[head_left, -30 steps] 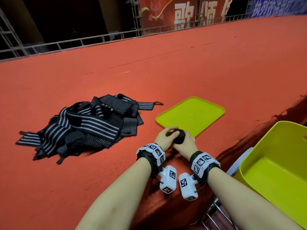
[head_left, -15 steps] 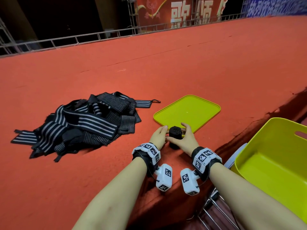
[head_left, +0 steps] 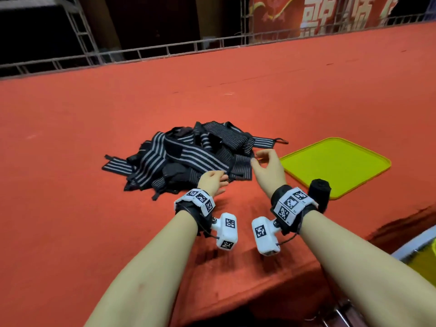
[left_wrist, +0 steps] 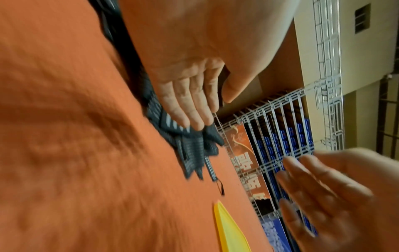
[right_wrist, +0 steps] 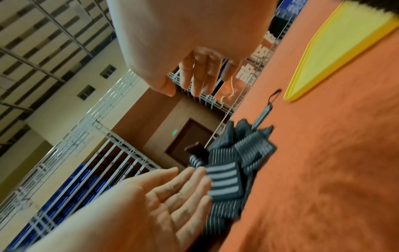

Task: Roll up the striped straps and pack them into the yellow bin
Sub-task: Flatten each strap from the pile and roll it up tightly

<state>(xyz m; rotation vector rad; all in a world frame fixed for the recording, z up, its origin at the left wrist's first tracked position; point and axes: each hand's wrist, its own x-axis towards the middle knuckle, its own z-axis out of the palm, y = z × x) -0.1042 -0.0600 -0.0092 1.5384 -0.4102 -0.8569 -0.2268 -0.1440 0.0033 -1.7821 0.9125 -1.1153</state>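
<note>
one rolled strap (head_left: 320, 194) upright beside yellow tray (head_left: 368, 161)

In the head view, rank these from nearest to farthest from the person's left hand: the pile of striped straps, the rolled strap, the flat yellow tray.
From the left hand:
1. Pile of striped straps, right at its fingertips, ahead and to the left.
2. Rolled strap, off to the right, beyond the right wrist, at the tray's near edge.
3. Flat yellow tray, farther right and back.
</note>
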